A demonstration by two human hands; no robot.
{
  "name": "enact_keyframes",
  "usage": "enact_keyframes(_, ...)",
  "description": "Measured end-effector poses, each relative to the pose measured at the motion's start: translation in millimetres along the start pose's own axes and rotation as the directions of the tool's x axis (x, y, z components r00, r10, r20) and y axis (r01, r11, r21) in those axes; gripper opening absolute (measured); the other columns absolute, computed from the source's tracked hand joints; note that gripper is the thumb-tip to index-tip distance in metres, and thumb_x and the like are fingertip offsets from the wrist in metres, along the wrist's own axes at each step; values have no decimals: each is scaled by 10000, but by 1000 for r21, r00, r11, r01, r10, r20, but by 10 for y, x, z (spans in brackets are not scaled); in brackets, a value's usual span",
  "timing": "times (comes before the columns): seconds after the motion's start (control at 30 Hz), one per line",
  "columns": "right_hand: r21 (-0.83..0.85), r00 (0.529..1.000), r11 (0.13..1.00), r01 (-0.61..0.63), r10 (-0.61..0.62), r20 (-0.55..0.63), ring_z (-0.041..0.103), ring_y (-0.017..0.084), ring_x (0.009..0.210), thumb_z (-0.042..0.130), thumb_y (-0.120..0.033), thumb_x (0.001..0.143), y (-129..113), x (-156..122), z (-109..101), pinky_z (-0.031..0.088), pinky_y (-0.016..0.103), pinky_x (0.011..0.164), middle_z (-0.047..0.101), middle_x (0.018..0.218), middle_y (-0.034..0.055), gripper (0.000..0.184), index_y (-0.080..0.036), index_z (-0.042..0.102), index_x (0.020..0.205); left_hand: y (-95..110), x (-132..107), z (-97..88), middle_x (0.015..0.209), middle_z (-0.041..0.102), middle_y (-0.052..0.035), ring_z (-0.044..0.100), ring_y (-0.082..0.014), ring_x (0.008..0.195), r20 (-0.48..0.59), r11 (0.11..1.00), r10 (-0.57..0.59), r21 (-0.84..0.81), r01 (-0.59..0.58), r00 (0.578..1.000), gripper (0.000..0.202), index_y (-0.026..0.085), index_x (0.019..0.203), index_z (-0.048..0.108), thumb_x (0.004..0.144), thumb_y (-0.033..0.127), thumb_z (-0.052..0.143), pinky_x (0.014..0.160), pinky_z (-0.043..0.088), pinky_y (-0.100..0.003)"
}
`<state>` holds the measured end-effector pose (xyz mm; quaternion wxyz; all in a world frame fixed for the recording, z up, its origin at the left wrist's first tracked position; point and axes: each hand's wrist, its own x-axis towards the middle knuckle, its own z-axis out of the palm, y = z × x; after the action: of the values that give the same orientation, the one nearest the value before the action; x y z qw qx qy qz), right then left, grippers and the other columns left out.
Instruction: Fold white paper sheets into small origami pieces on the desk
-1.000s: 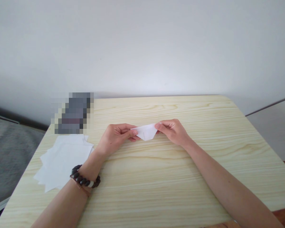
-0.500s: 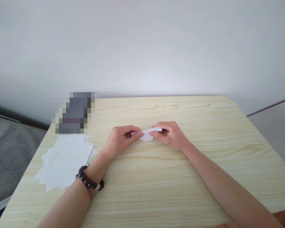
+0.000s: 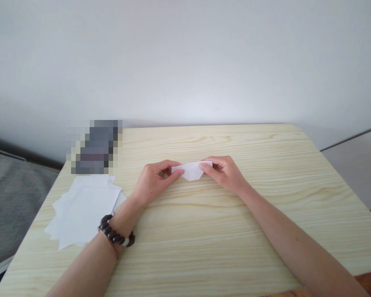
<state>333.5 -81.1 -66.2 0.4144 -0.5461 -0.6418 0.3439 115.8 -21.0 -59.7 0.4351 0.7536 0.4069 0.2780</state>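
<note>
Head view: a small white folded paper [image 3: 192, 170] is at the middle of the scene, over the far half of the table [image 3: 204, 239]; whether its underside touches the wood cannot be told. Its long, straight edge faces away from the person, and its sides slant in to a short, blunt end on the near side. The left hand [image 3: 153, 181] pinches the left end, thumb on top and fingers behind, with a gap between the thumb and the curled forefinger. The right hand [image 3: 227, 174] pinches the other end in the same way, its thumb lying on the paper just inside the corner. Around the left wrist sits a dark bead bracelet [image 3: 111, 234] with one pale bead, and a thin cord [image 3: 106, 239] beside it. Left of that forearm, loose white sheets [image 3: 85, 212] lie overlapping at odd angles. Just beyond them is a dark oblong object [image 3: 97, 146], blurred into blocks. A pale wall [image 3: 188, 62] rises behind the table, and grey fabric [image 3: 9, 206] shows at far left.
</note>
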Motion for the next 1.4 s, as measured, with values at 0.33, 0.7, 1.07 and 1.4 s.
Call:
enact_keyframes(0.33,-204,927,921,332,-359,-110,624,137,794,585,-197,883,-4,20,43,485,259,682,706,889,38,72,-208,657,885,5,27,-13,880,713,-32,649,-149,810,-127,940,330,137,-313,935,117,189,866,727,846,262,637,749,510,-261)
enact_keyframes(0.7,-378,914,842,386,-404,34,610,171,877,637,-161,853,75,55,27,486,347,840,715,906,34,68,-206,686,860,-101,48,-60,943,664,-70,601,-190,883,101,707,536,489,-511,838,177,209,959,733,889,189,572,786,499,-344)
enact_keyframes(1.07,-498,903,761,416,-408,133,578,179,881,525,-194,930,106,63,-146,449,364,845,710,915,47,200,-217,715,992,-88,40,-83,879,660,-61,580,-182,848,145,673,484,569,-472,863,209,200,988,719,931,215,518,754,479,-325)
enact_keyframes(1.4,-502,892,740,448,-410,191,577,180,909,468,-82,917,74,47,-139,449,364,860,695,948,52,276,-194,668,1071,-94,27,-78,843,628,-56,553,-181,799,125,634,463,646,-426,877,240,216,1040,717,906,155,529,734,470,-322)
